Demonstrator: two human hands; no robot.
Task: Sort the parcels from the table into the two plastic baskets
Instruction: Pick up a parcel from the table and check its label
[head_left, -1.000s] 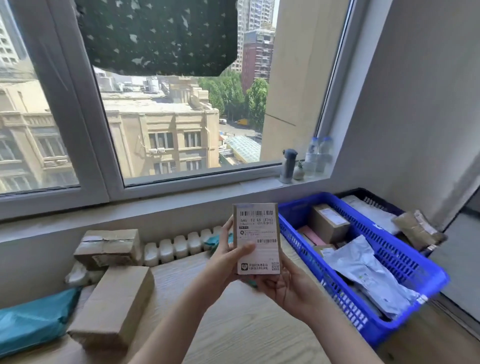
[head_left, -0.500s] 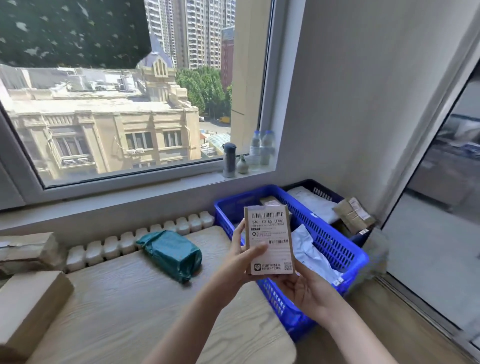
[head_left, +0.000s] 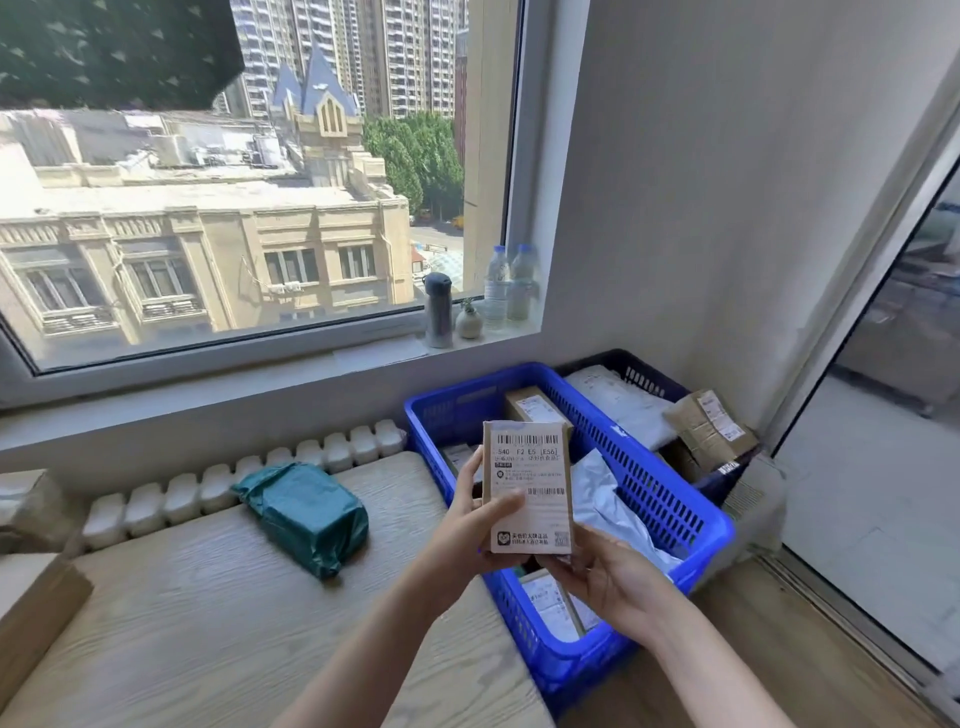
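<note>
Blue plastic forms the nearer basket (head_left: 670, 499), which is set on the floor against the right end of the wooden table (head_left: 208, 613). Several parcels are held in it: a brown carton (head_left: 530, 406) at the far end, a grey-white poly mailer (head_left: 608, 499) lying crumpled in the middle, and a labelled box (head_left: 553, 605) at the near end. A second, dark basket (head_left: 644, 371) is placed just behind the blue one, toward the wall. A white mailer (head_left: 618, 400) is seen inside it, and a taped brown carton (head_left: 709, 428) is perched tilted on its right rim.

A small kraft-coloured box (head_left: 527, 486) is held upright above the near half of the blue basket, its printed label turned toward the camera. It is gripped by the left hand (head_left: 467, 519), whose thumb is pressed across the lower part of the label while the fingers are wrapped round the left edge. It is supported from below by the right hand (head_left: 605, 574), palm up, with curled fingers closed on the bottom edge. Both forearms are extended forward from the lower edge of the view.

On the table, a teal poly parcel (head_left: 304, 506) is left lying, and the corner of a brown carton (head_left: 36, 603) is visible at the left.
</note>
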